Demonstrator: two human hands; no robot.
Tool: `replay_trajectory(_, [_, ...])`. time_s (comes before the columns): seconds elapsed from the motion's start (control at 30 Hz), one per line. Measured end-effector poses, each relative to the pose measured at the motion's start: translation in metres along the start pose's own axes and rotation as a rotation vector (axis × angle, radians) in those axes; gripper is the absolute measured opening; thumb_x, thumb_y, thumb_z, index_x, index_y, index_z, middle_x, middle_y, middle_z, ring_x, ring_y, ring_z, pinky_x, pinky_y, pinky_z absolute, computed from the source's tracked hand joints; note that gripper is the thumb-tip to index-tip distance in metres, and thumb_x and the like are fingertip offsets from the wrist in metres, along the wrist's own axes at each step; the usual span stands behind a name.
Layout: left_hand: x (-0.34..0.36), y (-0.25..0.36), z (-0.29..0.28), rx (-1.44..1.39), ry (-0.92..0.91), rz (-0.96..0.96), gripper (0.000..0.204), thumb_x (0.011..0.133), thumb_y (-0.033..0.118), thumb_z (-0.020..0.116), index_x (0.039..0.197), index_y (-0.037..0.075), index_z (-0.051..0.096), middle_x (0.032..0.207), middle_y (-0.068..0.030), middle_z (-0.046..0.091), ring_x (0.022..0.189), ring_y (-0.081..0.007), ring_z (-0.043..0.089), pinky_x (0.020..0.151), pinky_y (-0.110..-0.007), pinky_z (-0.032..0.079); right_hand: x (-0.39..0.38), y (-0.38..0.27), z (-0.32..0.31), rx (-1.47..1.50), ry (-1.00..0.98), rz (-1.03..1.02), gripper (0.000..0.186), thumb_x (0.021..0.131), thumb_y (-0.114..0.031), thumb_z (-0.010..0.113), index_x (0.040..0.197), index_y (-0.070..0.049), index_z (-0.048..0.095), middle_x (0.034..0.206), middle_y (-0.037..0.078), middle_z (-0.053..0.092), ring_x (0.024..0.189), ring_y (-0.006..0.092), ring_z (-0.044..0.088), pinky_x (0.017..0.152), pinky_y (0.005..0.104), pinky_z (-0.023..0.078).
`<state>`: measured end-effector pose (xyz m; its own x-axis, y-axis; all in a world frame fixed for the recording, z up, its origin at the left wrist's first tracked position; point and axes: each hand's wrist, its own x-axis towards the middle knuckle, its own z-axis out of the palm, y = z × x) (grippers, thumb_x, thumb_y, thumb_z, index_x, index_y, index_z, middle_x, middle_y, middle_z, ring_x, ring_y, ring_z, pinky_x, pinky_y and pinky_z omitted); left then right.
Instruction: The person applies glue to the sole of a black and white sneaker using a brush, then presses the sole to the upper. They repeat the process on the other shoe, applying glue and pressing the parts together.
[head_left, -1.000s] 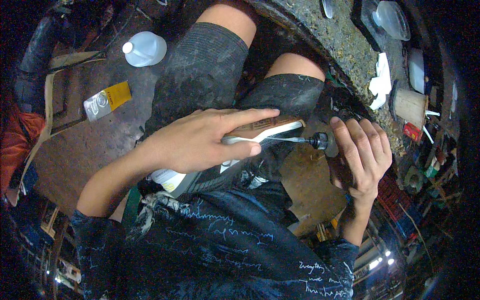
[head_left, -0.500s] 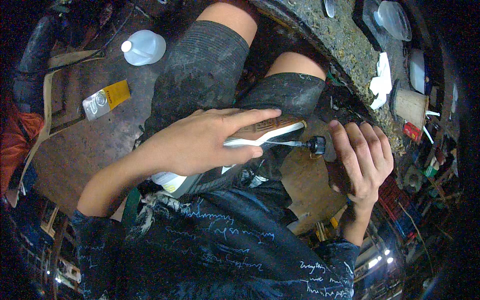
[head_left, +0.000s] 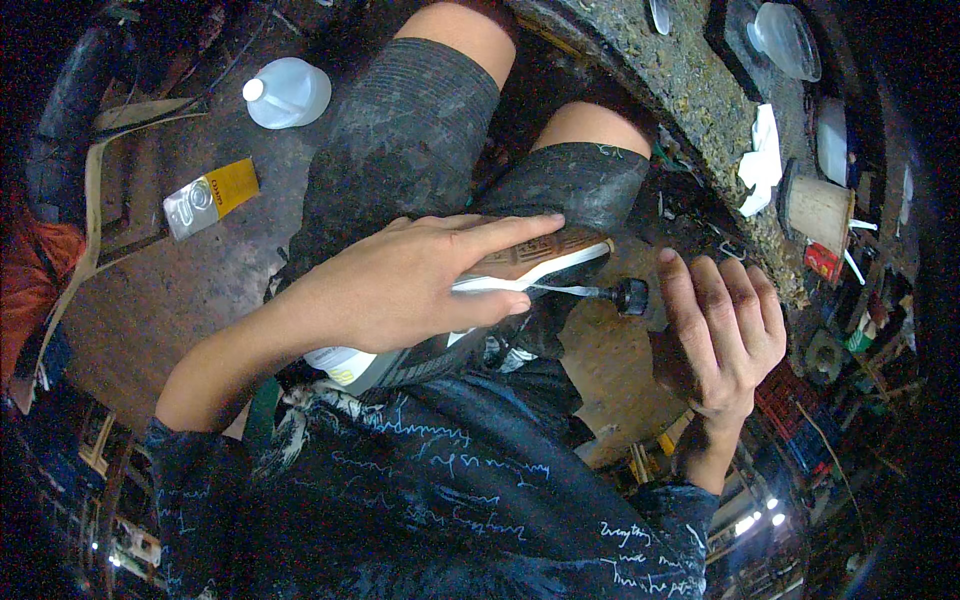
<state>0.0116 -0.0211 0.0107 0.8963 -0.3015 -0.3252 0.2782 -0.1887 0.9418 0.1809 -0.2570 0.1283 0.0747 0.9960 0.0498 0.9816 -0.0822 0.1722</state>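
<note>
Lying on the floor at the far left are a flattened piece of cardboard (head_left: 120, 190) and a small yellow and silver packet (head_left: 210, 197), and a white plastic jug (head_left: 288, 92) is resting a little beyond them, well apart from the hands. Moving right, the left hand (head_left: 400, 285) is wrapping its grip around a handheld rotary tool (head_left: 470, 300), with the forefinger stretched along the top of the brown and white body and the thumb pressing underneath. That tool is slanting across the person's lap, above the dark shorts, and its thin shaft is ending in a small black round head (head_left: 630, 296) pointing to the right. Just beside that head, the right hand (head_left: 715, 335) is curling its grip around a small dark part; that part is mostly hidden behind the fingers, so I cannot tell what kind of thing it is. Farther right, the rough curved edge of a desk (head_left: 690, 80) is carrying a crumpled white rag (head_left: 762, 160), a round tan roll (head_left: 815, 210) and a clear lid (head_left: 785, 35).
</note>
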Motion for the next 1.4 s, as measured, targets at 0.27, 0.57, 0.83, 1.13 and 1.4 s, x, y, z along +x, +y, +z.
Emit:
replay_trajectory(0.27, [0.0,-0.001,0.003,0.003,0.034,0.006,0.074,0.105,0.047,0.067,0.169,0.02,0.044,0.137,-0.0304,0.069,0.122,-0.0505,0.07,0.107,-0.055,0.054,-0.002,-0.002,0.0,-0.011,0.0,-0.002,0.031,0.086,-0.011,0.083,0.116,-0.008,0.082,0.104,0.009,0.076,0.093,0.025,0.075,0.079,0.0431,0.062])
replay_trajectory(0.57, [-0.001,-0.003,0.003,-0.009,0.046,0.024,0.073,0.105,0.046,0.068,0.168,0.018,0.045,0.135,-0.0309,0.07,0.12,-0.0499,0.071,0.105,-0.054,0.056,-0.006,0.001,0.001,-0.021,-0.006,0.016,0.033,0.084,-0.01,0.081,0.117,-0.006,0.08,0.105,0.011,0.075,0.093,0.0265,0.075,0.08,0.0426,0.061])
replay_trajectory(0.83, [-0.001,-0.003,0.003,-0.03,0.046,0.027,0.073,0.105,0.046,0.067,0.169,0.019,0.045,0.133,-0.0306,0.07,0.119,-0.0496,0.071,0.104,-0.054,0.056,-0.008,0.003,-0.001,-0.009,-0.019,0.03,0.036,0.084,-0.01,0.079,0.119,-0.004,0.078,0.105,0.011,0.076,0.093,0.0275,0.075,0.082,0.0432,0.06])
replay_trajectory(1.13, [-0.003,-0.008,0.003,-0.039,0.046,0.033,0.074,0.105,0.048,0.067,0.169,0.018,0.045,0.135,-0.0312,0.07,0.121,-0.0505,0.07,0.106,-0.054,0.054,-0.016,0.008,-0.001,0.09,-0.048,0.118,0.043,0.082,-0.018,0.082,0.122,-0.004,0.077,0.111,0.014,0.076,0.099,0.0326,0.074,0.088,0.0474,0.059])
replay_trajectory(1.4, [0.002,-0.006,-0.008,-0.099,-0.037,0.041,0.079,0.107,0.054,0.065,0.171,0.016,0.041,0.14,-0.03,0.07,0.128,-0.0447,0.071,0.109,-0.048,0.053,0.033,0.026,0.057,0.735,0.52,0.724,0.052,0.085,-0.016,0.091,0.13,0.002,0.071,0.125,0.012,0.073,0.118,0.0266,0.067,0.105,0.0385,0.051])
